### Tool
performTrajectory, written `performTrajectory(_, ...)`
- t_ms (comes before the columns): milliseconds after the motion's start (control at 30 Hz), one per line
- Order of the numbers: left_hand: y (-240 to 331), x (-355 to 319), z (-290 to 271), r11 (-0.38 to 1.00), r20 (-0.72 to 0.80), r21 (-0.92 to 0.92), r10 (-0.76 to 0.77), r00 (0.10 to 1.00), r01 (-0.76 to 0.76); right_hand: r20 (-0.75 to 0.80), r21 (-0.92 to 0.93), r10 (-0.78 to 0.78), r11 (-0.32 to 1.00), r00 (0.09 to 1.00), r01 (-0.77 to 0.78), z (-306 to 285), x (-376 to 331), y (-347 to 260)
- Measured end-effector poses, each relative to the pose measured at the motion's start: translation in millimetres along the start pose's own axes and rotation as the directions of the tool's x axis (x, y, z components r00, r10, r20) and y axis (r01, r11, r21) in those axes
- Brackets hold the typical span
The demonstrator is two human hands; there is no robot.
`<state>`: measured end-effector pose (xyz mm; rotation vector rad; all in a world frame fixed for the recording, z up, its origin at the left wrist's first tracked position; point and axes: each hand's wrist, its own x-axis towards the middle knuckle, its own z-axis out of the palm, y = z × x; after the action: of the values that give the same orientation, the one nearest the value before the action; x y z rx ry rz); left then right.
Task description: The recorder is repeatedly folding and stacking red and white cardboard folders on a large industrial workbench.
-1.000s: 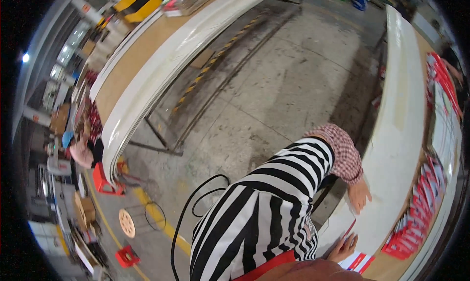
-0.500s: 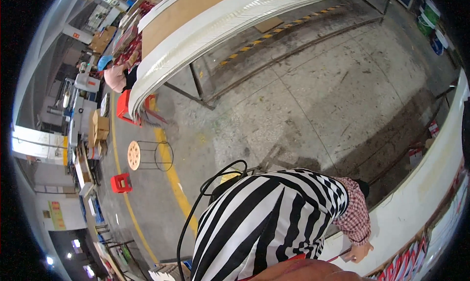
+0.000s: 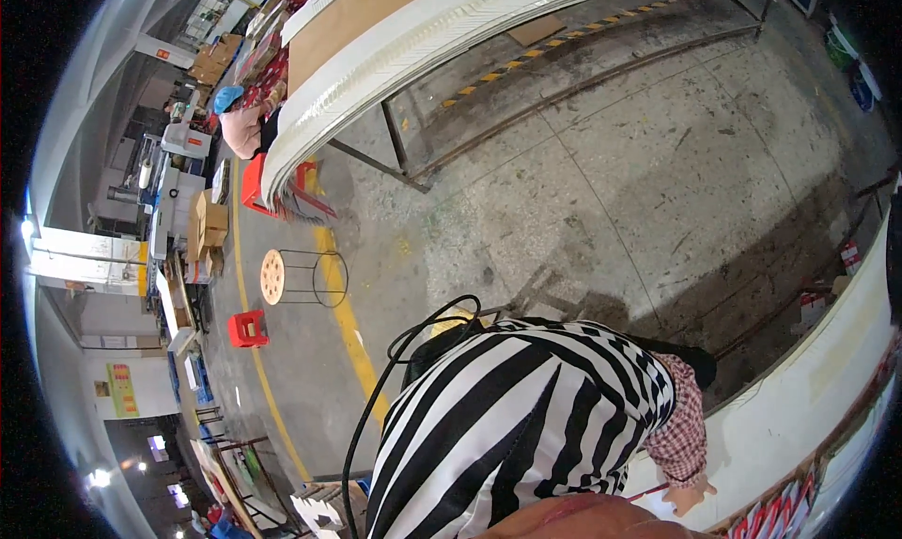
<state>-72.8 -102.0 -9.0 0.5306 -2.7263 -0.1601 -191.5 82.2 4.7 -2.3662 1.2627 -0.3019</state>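
Note:
My left hand, below a red-and-white checked cuff, is low on the right, over a long white board. Its fingers look curled, with one fingertip poking out to the right. A thin reddish strip runs up to the hand; whether it lies between the fingers is unclear. A black-and-white striped garment on my body fills the lower middle. My right hand does not show.
A rack of stacked white sheets spans the top. Behind it a person in a blue cap bends forward. A round stool, red stools and a black cable stand left. Red-and-white packets lie by the board.
My view has turned slightly, so the floor, stools and rack sit farther right and a little higher. My left hand sits slightly lower in the picture, still at the white board.

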Motion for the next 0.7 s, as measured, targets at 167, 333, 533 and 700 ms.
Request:
performTrajectory(167, 12.7, -35.5, 17.6, 0.915, -0.277, -0.054, -0.399, 0.874, 0.401, 0.034, 0.008, -0.076, 0.997, 0.997, 0.076, 18.4, 9.9, 110.0)
performTrajectory(333, 40.8, -56.3, 7.5, 0.592, -0.179, -0.627, -0.742, 0.646, 0.507, -0.046, -0.005, -0.066, 0.998, 0.997, 0.066, 29.8, -23.2, 124.5)
performTrajectory(533, 54.4, -30.4, 28.4, -0.03, 0.153, -0.89, -0.96, 0.236, 0.455, -0.206, -0.052, 0.01, 0.998, 0.979, -0.021, 13.0, 24.2, 94.6)
performTrajectory(700, 23.1, -53.0, 15.9, 0.083, 0.234, -0.815, -0.858, 0.456, 0.574, -0.259, -0.05, 0.042, 0.997, 0.965, -0.056, 0.5, -35.7, 23.5)
